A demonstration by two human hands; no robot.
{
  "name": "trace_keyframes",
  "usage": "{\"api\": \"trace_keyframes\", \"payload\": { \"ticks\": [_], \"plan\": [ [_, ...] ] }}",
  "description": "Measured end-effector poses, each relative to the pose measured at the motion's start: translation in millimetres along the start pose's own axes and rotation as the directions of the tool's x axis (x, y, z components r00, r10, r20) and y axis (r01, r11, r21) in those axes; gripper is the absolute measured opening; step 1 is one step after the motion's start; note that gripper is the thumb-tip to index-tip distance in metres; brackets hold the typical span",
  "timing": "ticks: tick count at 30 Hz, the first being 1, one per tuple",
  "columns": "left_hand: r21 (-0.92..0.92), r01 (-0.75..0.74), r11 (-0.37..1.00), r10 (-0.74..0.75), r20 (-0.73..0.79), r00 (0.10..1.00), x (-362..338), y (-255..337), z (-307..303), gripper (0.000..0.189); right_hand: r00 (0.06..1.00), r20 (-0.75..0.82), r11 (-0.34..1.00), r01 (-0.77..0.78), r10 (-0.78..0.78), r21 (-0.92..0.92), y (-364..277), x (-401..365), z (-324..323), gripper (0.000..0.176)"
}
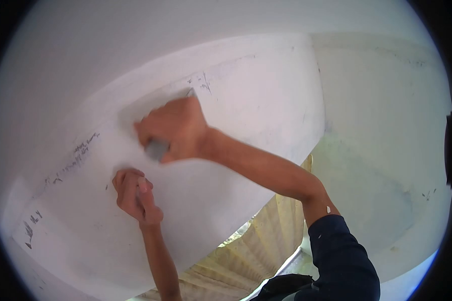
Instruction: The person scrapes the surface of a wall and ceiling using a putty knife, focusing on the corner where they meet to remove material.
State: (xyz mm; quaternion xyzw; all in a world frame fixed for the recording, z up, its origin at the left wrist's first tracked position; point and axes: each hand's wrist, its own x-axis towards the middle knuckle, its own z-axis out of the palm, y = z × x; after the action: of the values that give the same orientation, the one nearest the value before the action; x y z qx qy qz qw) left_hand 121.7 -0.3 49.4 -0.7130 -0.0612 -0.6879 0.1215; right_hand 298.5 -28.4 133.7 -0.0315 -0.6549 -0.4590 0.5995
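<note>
dark sleeve [344,256], lower right, nearest my camera. right hand [178,125], blurred, raised before the white wall [266,135]: i see its fingers wrapped closed around a gray tool [157,150], one rounded end showing at the lower side of the fist. left hand [134,194], lower and further left: fingers partly curled; i cannot tell whether they touch the wall or grip anything. dark marks [80,149] on the wall. greenish side wall [381,120], at right. yellowish pleated sheet [263,238], past the wall's lower edge.
</note>
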Motion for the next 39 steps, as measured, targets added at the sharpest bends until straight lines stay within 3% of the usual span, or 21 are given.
{"api": "trace_keyframes", "payload": {
  "ticks": [1, 2, 6, 9, 10, 13, 15, 16, 19, 21, 24, 27, 28, 30, 31, 32, 34, 36, 39],
  "plan": [
    [0.013, -0.007, 1.000, 0.008, -0.008, 1.000, 1.1, -1.4, 2.5, 0.026, 0.998, -0.032, 0.998, 0.057, -0.057, -0.001, -9.2, 9.8, -0.5, 0.023],
    [0.025, -0.010, 1.000, 0.010, -0.008, 1.000, 1.7, -2.2, 3.6, 0.025, 0.998, 0.047, 0.999, 0.036, -0.035, -0.016, -20.2, 12.5, -8.8, 0.023],
    [0.006, 0.013, 1.000, -0.013, 0.013, 1.000, 2.1, 4.0, 1.2, 0.022, 0.991, 0.092, 0.990, -0.092, 0.102, -0.105, 18.6, -10.9, -4.0, 0.029],
    [-0.004, -0.040, 0.999, 0.040, -0.018, 0.999, 7.2, -3.8, 6.6, 0.022, 0.999, -0.003, 0.999, 0.036, -0.036, -0.002, -8.3, 7.0, -6.5, 0.029],
    [0.005, -0.049, 0.999, 0.049, -0.021, 0.999, 7.7, -2.4, 6.6, 0.022, 0.996, 0.084, 0.998, 0.029, -0.024, -0.064, -19.8, 11.8, -19.8, 0.026],
    [0.030, 0.007, 1.000, -0.008, 0.036, 0.999, -1.6, 3.5, -0.9, 0.032, 0.988, 0.077, 0.962, -0.111, 0.134, -0.250, 75.6, -38.7, -33.4, 0.025],
    [0.030, -0.030, 0.999, 0.029, 0.020, 0.999, 10.7, -1.6, 5.5, 0.034, 0.968, 0.001, 0.958, -0.250, 0.252, -0.143, 51.2, -23.4, -52.5, 0.025],
    [0.023, -0.042, 0.999, 0.042, 0.000, 0.999, 8.7, 0.4, 9.0, 0.030, 0.984, 0.117, 0.983, -0.121, 0.138, -0.137, 16.8, 1.8, -57.8, 0.027],
    [0.039, -0.115, 0.993, 0.117, -0.072, 0.990, 14.1, 2.0, 22.6, 0.029, 0.984, -0.118, 0.990, 0.138, -0.136, 0.011, -15.0, 23.1, -31.8, 0.028],
    [0.041, -0.102, 0.994, 0.106, -0.130, 0.986, 7.8, 1.2, 23.7, 0.028, 0.998, -0.055, 0.998, 0.036, -0.033, 0.058, -20.7, 24.8, -27.1, 0.027],
    [0.030, -0.062, 0.998, 0.065, -0.100, 0.993, 4.7, 1.5, 15.4, 0.028, 0.996, 0.044, 0.996, 0.080, -0.081, 0.032, -16.1, 13.0, -20.3, 0.024],
    [0.070, -0.009, 0.998, 0.006, 0.040, 0.999, 1.5, 2.3, 5.7, 0.027, 0.999, 0.041, 1.000, -0.027, 0.027, -0.005, 28.2, -10.5, -16.3, 0.019],
    [0.072, -0.011, 0.997, 0.007, 0.047, 0.999, 0.2, 1.7, 4.1, 0.027, 0.998, -0.037, 0.990, -0.041, 0.046, 0.134, 25.8, -11.5, -6.7, 0.015],
    [0.075, -0.024, 0.997, 0.019, 0.057, 0.998, 0.2, -1.3, 4.9, 0.027, 0.996, -0.080, 0.998, 0.044, -0.040, 0.041, -1.5, 3.4, 4.7, 0.015],
    [-0.014, 0.018, 1.000, -0.019, -0.082, 0.996, -0.8, -2.3, 13.9, 0.027, 0.991, -0.098, 0.995, 0.095, -0.095, -0.009, -17.2, 9.5, 8.1, 0.015],
    [-0.106, 0.047, 0.993, -0.070, -0.226, 0.972, -3.6, -2.6, 28.7, 0.027, 0.997, -0.016, 0.996, 0.075, -0.076, -0.046, -33.1, 9.1, 4.3, 0.017],
    [-0.102, 0.052, 0.993, -0.073, -0.216, 0.974, -5.5, -0.5, 22.6, 0.029, 0.998, 0.060, 0.994, 0.004, 0.003, -0.113, 17.9, -11.9, 2.1, 0.018],
    [0.055, -0.028, 0.998, 0.025, 0.054, 0.998, 3.9, 4.6, 4.3, 0.036, 0.994, 0.110, 0.996, -0.018, 0.027, -0.082, 25.2, -9.2, 5.9, 0.019],
    [0.027, -0.021, 0.999, 0.023, -0.090, 0.996, -11.9, -20.1, 11.2, 0.034, 1.000, 0.007, 1.000, 0.008, -0.007, -0.015, -22.5, 9.2, 6.2, 0.019]
  ]
}}
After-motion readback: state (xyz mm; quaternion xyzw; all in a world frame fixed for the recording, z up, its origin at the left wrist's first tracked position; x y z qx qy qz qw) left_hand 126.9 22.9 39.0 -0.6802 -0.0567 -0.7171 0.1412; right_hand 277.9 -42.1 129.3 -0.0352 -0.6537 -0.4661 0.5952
